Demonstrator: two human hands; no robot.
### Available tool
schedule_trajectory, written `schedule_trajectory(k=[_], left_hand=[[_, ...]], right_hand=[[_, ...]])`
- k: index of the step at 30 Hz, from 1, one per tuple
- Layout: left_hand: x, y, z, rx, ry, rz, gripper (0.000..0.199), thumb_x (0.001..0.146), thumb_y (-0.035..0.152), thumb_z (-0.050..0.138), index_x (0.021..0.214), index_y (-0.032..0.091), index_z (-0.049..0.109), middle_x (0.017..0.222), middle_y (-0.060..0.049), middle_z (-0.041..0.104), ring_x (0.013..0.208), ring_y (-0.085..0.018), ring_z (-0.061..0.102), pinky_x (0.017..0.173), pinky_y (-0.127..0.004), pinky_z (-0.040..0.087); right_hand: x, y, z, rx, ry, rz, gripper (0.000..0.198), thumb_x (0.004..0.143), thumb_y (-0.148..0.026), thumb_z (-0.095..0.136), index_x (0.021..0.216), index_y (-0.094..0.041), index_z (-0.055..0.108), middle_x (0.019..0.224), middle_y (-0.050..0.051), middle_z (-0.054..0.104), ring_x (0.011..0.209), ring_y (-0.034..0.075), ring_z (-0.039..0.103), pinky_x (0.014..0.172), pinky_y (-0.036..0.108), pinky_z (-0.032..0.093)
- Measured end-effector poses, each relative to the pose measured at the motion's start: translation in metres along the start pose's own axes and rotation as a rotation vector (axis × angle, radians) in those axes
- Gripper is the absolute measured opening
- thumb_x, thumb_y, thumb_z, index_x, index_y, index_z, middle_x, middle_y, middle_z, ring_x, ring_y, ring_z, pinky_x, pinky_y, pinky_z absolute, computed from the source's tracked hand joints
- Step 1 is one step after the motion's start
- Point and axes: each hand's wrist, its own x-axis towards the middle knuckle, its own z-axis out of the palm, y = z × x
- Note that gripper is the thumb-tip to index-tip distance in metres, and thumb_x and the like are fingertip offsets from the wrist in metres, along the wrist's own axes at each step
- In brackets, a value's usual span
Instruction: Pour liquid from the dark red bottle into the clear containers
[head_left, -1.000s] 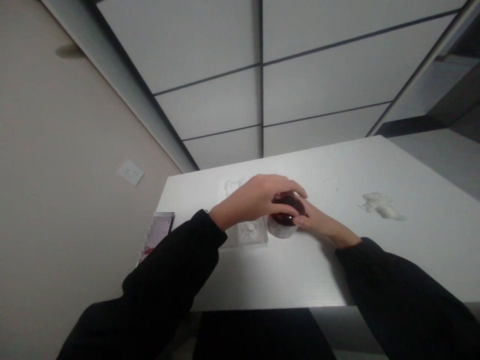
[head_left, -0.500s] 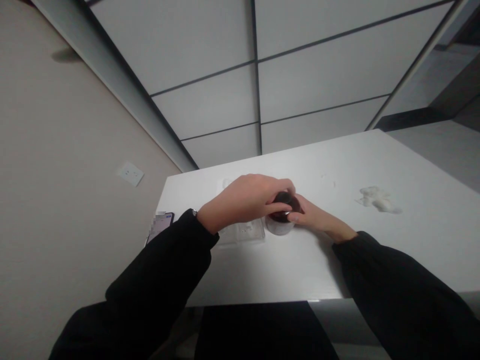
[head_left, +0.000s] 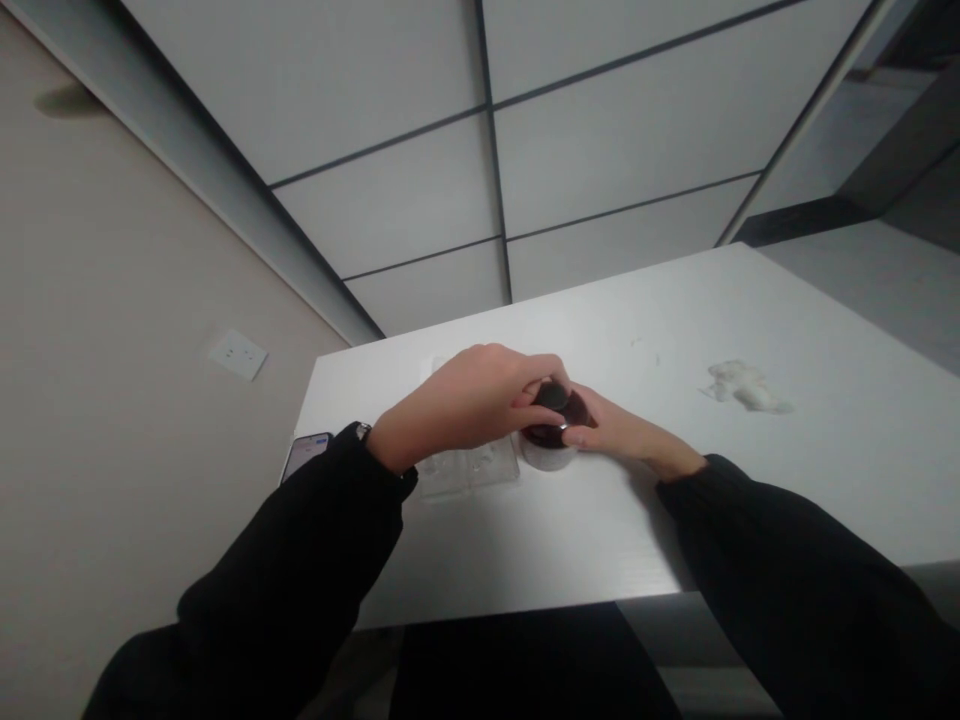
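A small round container (head_left: pixel 549 459) stands on the white table, with a pale, see-through lower part and a dark reddish-brown upper part. My left hand (head_left: pixel 476 398) reaches over it from the left, its thumb and fingers closed around a dark round knob-like piece (head_left: pixel 552 397) at the top. From the right, my right hand (head_left: pixel 619 430) wraps the container's side, thumb at the front. The far side of the container is hidden by my fingers. Under my left wrist lies a clear plastic box (head_left: pixel 491 468) with compartments and small bits inside, partly covered by the hand.
A phone (head_left: pixel 306 452) with a lit screen lies at the table's left edge, partly behind my sleeve. Crumpled whitish, translucent material (head_left: pixel 746 387) rests on the right side of the table (head_left: pixel 540 560). A wall socket (head_left: pixel 238 354) and pale cabinet panels (head_left: pixel 600 160) stand beyond.
The view has shifted slightly, so things sit a little further left. Both hands keep their hold on the container, and more of the dark top piece shows between the left fingers.
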Motion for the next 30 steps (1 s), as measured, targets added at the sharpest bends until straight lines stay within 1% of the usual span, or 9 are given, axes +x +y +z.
schedule_trajectory(k=[3, 6, 9, 12, 15, 18, 20, 25, 30], left_hand=[[0.002, 0.006, -0.002, 0.036, 0.190, -0.077, 0.026, 0.100, 0.042, 0.070, 0.094, 0.017, 0.072, 0.069, 0.002, 0.064, 0.062, -0.013, 0.055, 0.060, -0.029, 0.035], [0.007, 0.004, -0.010, -0.066, 0.274, -0.078, 0.024, 0.102, 0.041, 0.066, 0.098, 0.019, 0.074, 0.074, 0.001, 0.067, 0.068, -0.014, 0.060, 0.066, -0.029, 0.044], [0.019, -0.018, -0.011, -0.232, 0.198, -0.056, 0.015, 0.096, 0.030, 0.070, 0.107, 0.021, 0.074, 0.084, 0.000, 0.073, 0.076, -0.015, 0.065, 0.075, -0.030, 0.051], [0.035, -0.048, 0.002, -0.330, 0.067, -0.078, 0.020, 0.088, 0.022, 0.075, 0.108, 0.019, 0.073, 0.099, -0.004, 0.077, 0.087, -0.017, 0.070, 0.083, -0.031, 0.054], [0.050, -0.070, 0.022, -0.318, -0.093, -0.069, 0.021, 0.086, 0.018, 0.076, 0.107, 0.016, 0.074, 0.104, -0.006, 0.078, 0.095, -0.019, 0.071, 0.085, -0.030, 0.053], [0.058, -0.080, 0.039, -0.259, -0.194, -0.030, 0.030, 0.085, 0.012, 0.073, 0.114, 0.016, 0.076, 0.106, -0.007, 0.078, 0.095, -0.019, 0.071, 0.085, -0.030, 0.052], [0.062, -0.085, 0.048, -0.242, -0.228, 0.012, 0.033, 0.084, 0.008, 0.071, 0.116, 0.017, 0.078, 0.108, -0.007, 0.078, 0.095, -0.019, 0.071, 0.086, -0.030, 0.051], [0.073, -0.101, 0.065, -0.321, -0.218, 0.086, 0.025, 0.083, 0.008, 0.074, 0.106, 0.017, 0.081, 0.107, -0.008, 0.079, 0.096, -0.020, 0.070, 0.090, -0.032, 0.052], [0.081, -0.110, 0.077, -0.409, -0.263, 0.148, 0.028, 0.083, 0.004, 0.071, 0.107, 0.017, 0.080, 0.109, -0.008, 0.079, 0.095, -0.019, 0.070, 0.090, -0.032, 0.053]], right_hand=[[-0.001, -0.001, 0.001, -0.022, 0.025, 0.022, 0.080, 0.082, -0.074, 0.078, 0.138, -0.020, 0.059, 0.132, 0.013, 0.067, 0.122, 0.030, 0.064, 0.113, 0.053, 0.048], [-0.002, -0.004, -0.001, -0.036, 0.040, 0.034, 0.081, 0.081, -0.074, 0.079, 0.137, -0.020, 0.059, 0.136, 0.014, 0.066, 0.125, 0.032, 0.063, 0.117, 0.054, 0.045], [-0.005, -0.013, -0.006, -0.027, -0.014, 0.088, 0.073, 0.082, -0.070, 0.081, 0.132, -0.019, 0.061, 0.129, 0.012, 0.069, 0.120, 0.029, 0.065, 0.110, 0.049, 0.050], [-0.008, -0.025, -0.014, 0.002, -0.133, 0.141, 0.073, 0.083, -0.067, 0.082, 0.133, -0.019, 0.061, 0.129, 0.012, 0.069, 0.115, 0.026, 0.066, 0.104, 0.043, 0.052], [-0.011, -0.032, -0.022, 0.048, -0.243, 0.181, 0.075, 0.081, -0.066, 0.083, 0.134, -0.018, 0.061, 0.129, 0.012, 0.068, 0.112, 0.024, 0.067, 0.100, 0.039, 0.052], [-0.011, -0.035, -0.024, 0.090, -0.304, 0.187, 0.074, 0.082, -0.062, 0.084, 0.136, -0.018, 0.060, 0.130, 0.011, 0.067, 0.115, 0.025, 0.067, 0.098, 0.038, 0.053], [-0.011, -0.035, -0.024, 0.117, -0.319, 0.198, 0.073, 0.081, -0.059, 0.085, 0.136, -0.018, 0.060, 0.131, 0.011, 0.066, 0.116, 0.025, 0.066, 0.097, 0.038, 0.054], [-0.010, -0.035, -0.023, 0.159, -0.320, 0.237, 0.075, 0.079, -0.059, 0.087, 0.136, -0.018, 0.060, 0.132, 0.012, 0.066, 0.117, 0.026, 0.066, 0.098, 0.039, 0.054], [-0.010, -0.032, -0.024, 0.168, -0.329, 0.216, 0.075, 0.080, -0.059, 0.087, 0.138, -0.019, 0.060, 0.133, 0.012, 0.064, 0.115, 0.024, 0.066, 0.096, 0.038, 0.055]])
